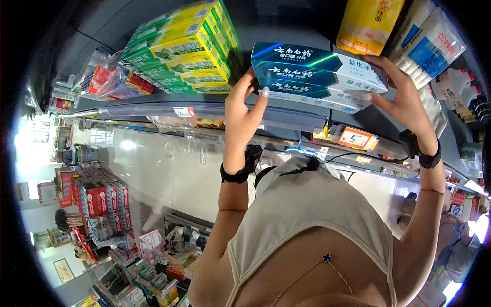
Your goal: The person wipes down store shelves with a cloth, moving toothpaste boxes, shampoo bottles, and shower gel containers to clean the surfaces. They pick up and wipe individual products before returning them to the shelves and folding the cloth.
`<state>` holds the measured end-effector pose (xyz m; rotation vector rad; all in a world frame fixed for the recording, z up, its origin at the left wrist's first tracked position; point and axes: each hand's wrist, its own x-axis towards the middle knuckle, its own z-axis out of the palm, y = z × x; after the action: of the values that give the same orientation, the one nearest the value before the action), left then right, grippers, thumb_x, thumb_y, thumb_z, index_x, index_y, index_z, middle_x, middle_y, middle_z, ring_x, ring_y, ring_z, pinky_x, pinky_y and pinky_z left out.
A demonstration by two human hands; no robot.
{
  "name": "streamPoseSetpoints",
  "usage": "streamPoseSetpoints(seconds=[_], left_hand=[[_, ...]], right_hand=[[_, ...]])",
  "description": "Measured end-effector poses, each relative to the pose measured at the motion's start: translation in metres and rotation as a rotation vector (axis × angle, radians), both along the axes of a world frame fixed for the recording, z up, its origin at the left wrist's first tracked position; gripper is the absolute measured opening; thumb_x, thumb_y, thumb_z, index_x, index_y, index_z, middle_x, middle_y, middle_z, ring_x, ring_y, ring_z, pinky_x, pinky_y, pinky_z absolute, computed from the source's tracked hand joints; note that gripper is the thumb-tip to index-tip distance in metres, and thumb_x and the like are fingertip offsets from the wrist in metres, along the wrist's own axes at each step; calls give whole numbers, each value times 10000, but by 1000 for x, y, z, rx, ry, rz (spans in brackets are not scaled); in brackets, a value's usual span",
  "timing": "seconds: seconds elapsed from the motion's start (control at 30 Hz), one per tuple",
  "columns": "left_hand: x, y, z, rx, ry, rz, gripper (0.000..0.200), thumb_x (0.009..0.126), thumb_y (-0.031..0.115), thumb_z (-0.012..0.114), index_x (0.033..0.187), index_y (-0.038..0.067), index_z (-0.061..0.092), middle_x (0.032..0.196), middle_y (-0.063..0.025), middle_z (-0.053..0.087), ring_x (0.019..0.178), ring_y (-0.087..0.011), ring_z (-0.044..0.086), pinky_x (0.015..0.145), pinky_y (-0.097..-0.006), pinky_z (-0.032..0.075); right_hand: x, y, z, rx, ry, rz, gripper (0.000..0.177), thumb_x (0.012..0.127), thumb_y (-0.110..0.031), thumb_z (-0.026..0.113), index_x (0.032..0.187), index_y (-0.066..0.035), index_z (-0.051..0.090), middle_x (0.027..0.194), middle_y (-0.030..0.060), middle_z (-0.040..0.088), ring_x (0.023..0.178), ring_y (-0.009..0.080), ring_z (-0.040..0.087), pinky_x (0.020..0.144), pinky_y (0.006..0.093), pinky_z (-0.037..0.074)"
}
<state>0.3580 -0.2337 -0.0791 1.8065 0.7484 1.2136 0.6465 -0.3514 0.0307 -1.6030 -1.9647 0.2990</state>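
Note:
Both my hands hold a stack of teal and white toothpaste boxes (312, 77) at the front of the dark shelf (286, 33). My left hand (243, 110) grips the stack's left end, with the thumb on its near side. Around the right end is my right hand (401, 102), its thumb on the near side and its fingers over the far edge. Each wrist wears a black band. To the left of the stack stands a pile of yellow and green Darlie boxes (179, 56). A yellow package (368, 25) lies behind the right end.
White and blue packages (429, 46) lie at the upper right. Price tags (358, 138) line the shelf edge. Red and silver cartons (102, 199) are stacked on the lower left, near a display of assorted goods (148, 276). Part of another person (455, 245) shows at the lower right.

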Motion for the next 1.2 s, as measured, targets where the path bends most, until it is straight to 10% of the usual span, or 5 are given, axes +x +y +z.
streamPoseSetpoints(seconds=[0.23,0.9,1.03,1.2], left_hand=[[-4,18,24,168,339,-147,504,761,223,718,1155,-11,510,1124,-205,581,1038,-380,557,888,-397,438],[0,28,23,174,512,-134,500,702,213,766,1109,3,566,1084,-184,616,988,-338,588,854,-361,455],[1,21,20,327,566,-58,538,687,200,773,1134,0,548,1092,-179,589,1007,-345,561,868,-374,449],[5,11,28,376,504,-19,555,632,87,784,1105,26,499,1102,-143,541,1022,-337,537,859,-374,450]], right_hand=[[-14,-2,5,272,-417,-1,825,599,-127,795,1334,-138,417,1203,138,549,1097,366,521,904,415,466],[-17,25,25,-230,-441,13,742,662,-98,766,1308,-147,406,1124,183,586,905,354,619,801,382,521],[-12,13,33,374,-805,93,721,645,-111,738,1286,-175,413,1096,141,599,926,345,613,734,411,523],[15,3,54,319,-689,-179,628,692,-148,753,1250,-172,467,1049,132,618,867,350,627,698,387,536]])
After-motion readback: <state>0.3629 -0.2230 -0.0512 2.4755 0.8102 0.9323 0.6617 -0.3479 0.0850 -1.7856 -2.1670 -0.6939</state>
